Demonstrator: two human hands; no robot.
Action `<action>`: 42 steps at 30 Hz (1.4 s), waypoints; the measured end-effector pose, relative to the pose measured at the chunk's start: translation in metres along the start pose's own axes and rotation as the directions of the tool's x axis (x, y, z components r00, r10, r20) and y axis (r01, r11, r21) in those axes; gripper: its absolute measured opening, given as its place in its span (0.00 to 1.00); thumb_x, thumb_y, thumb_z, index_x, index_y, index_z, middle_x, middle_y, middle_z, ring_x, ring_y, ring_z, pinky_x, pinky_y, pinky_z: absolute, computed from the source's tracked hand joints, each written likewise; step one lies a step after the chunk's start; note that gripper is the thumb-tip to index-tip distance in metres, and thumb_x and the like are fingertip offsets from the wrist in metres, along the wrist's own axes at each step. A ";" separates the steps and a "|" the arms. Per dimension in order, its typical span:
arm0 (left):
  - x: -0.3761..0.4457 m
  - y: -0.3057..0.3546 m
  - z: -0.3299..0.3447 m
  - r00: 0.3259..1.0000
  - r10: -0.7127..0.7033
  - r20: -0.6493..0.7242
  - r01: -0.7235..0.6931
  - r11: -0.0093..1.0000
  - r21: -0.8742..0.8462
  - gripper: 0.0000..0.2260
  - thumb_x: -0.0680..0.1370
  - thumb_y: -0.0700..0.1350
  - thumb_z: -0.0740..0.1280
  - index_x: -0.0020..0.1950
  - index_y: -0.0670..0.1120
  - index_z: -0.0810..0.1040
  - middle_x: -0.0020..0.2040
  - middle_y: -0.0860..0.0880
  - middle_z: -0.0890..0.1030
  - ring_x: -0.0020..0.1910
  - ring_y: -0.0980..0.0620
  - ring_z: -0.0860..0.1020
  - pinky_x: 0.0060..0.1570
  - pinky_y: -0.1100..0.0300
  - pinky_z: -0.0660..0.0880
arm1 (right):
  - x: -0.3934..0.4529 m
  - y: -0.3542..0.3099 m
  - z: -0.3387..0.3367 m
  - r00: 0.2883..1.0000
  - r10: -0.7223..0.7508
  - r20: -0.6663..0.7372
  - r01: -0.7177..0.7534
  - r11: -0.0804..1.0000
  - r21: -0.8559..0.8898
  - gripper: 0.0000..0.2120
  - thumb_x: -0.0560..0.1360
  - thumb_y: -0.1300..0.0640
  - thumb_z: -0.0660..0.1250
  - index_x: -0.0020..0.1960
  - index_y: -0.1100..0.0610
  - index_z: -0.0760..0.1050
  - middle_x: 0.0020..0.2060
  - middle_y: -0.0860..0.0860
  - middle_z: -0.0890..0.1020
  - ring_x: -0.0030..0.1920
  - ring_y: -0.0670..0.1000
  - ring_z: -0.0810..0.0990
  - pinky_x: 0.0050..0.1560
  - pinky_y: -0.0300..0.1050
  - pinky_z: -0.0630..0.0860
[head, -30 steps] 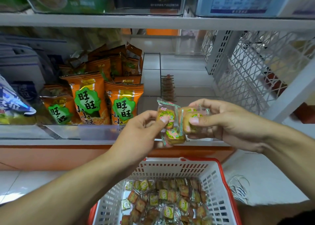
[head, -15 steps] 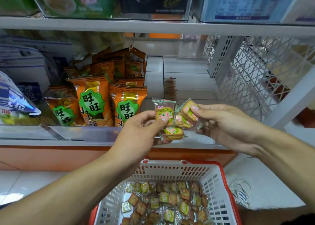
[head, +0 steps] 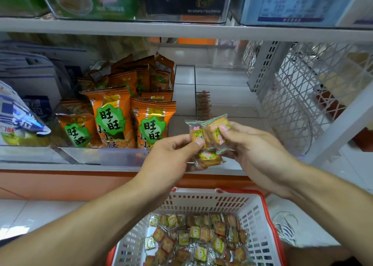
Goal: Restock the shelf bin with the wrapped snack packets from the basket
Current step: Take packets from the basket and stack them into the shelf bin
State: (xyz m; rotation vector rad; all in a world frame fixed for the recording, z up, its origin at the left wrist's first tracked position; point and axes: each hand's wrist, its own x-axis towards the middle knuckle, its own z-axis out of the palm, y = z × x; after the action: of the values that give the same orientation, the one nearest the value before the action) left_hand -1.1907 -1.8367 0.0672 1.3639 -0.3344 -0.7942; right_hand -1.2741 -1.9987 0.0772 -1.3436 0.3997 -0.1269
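1. Head view looks down at a white metal shelf [head: 222,102] in a shop, with a white-tiled floor [head: 30,215] below it and an orange kickboard [head: 60,185] running under the shelf edge.
2. Both hands meet just in front of the shelf's near edge. The left hand [head: 171,157] pinches a small clear-wrapped biscuit packet with a green-and-pink label [head: 196,133] between thumb and fingers; the right hand [head: 260,154] grips a second wrapped packet [head: 217,131], touching the first. A third packet [head: 209,158] hangs just below them; which hand carries it I cannot tell.
3. Behind the hands lies a clear plastic shelf bin [head: 224,74], mostly bare, with a short row of the same packets standing on edge [head: 203,104] at its left wall.
4. Left of that bin, another clear bin holds orange snack bags with green labels [head: 151,124].
5. Near the bottom, on the floor, a white plastic basket with a red rim [head: 201,203] holds many more wrapped packets [head: 197,239].
6. At the right, white wire mesh panelling [head: 302,96] closes the shelf's end.
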 end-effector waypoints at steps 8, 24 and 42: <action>-0.002 0.001 0.001 0.996 0.047 0.077 -0.047 0.999 -0.009 0.11 0.79 0.34 0.69 0.59 0.43 0.85 0.55 0.44 0.87 0.57 0.44 0.85 0.58 0.55 0.81 | -0.004 0.004 0.009 0.992 -0.127 0.006 0.127 0.991 -0.039 0.15 0.82 0.52 0.61 0.64 0.55 0.80 0.56 0.53 0.86 0.56 0.51 0.84 0.51 0.38 0.79; 0.001 0.006 -0.007 0.980 0.109 -0.165 -0.133 0.982 -0.136 0.16 0.75 0.30 0.72 0.57 0.47 0.81 0.47 0.50 0.86 0.47 0.51 0.85 0.45 0.62 0.81 | -0.002 -0.028 -0.012 0.997 0.056 0.061 -0.069 0.969 0.237 0.20 0.78 0.57 0.63 0.66 0.66 0.77 0.62 0.65 0.81 0.63 0.64 0.80 0.61 0.62 0.78; 0.002 -0.002 0.009 0.878 0.464 -0.115 -0.410 0.855 0.318 0.22 0.68 0.54 0.79 0.60 0.54 0.79 0.53 0.56 0.81 0.56 0.61 0.81 0.55 0.65 0.77 | -0.006 -0.011 0.022 0.989 0.148 -0.002 -0.131 0.881 0.455 0.20 0.84 0.52 0.54 0.70 0.60 0.74 0.61 0.60 0.82 0.65 0.59 0.79 0.66 0.55 0.74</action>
State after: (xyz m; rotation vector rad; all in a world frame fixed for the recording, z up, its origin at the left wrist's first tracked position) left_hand -1.1959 -1.8443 0.0669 1.5406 -0.6044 -0.2340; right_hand -1.2705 -1.9794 0.0922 -0.8463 0.4641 -0.1164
